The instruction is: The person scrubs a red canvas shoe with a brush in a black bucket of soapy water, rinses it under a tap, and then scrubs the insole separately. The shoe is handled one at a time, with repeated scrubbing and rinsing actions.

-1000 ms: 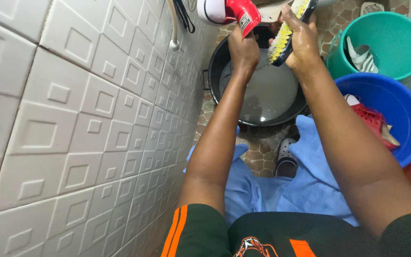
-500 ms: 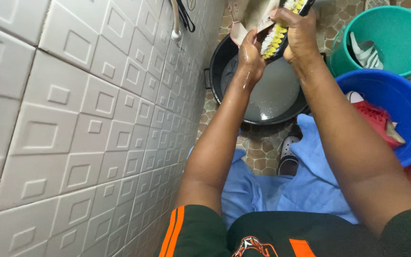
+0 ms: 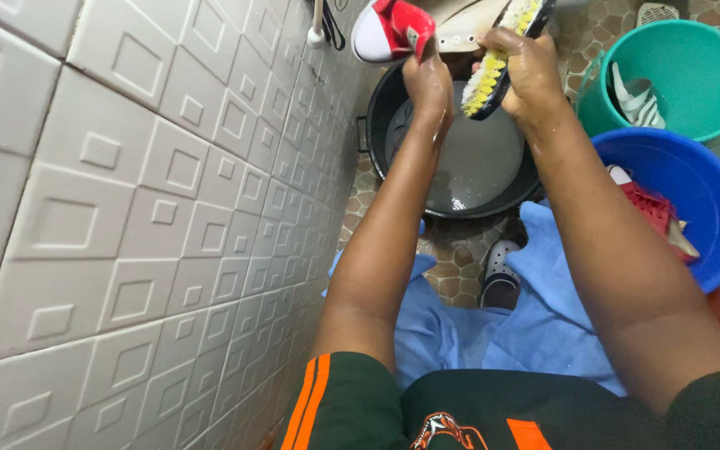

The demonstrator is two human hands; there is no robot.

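Observation:
My left hand (image 3: pixel 427 79) grips a red and white sneaker (image 3: pixel 393 29) held up above a black basin (image 3: pixel 377 125) of grey soapy water. The shoe's pale sole faces toward the brush. My right hand (image 3: pixel 531 71) holds a scrub brush (image 3: pixel 497 58) with yellow bristles and a dark back, its bristles close against the sneaker's sole. Both forearms are wet and reach forward over the basin.
A white tiled wall (image 3: pixel 152 208) runs along the left. A blue tub (image 3: pixel 693 192) at right holds another red sneaker (image 3: pixel 656 208). A teal bucket (image 3: pixel 693 75) behind it holds a white sandal. Blue cloth (image 3: pixel 543 317) and a white clog (image 3: pixel 502 267) lie on the floor.
The sneaker has been turned so its red upper and white toe show again at the top left. The brush stays against the sole, shifted slightly.

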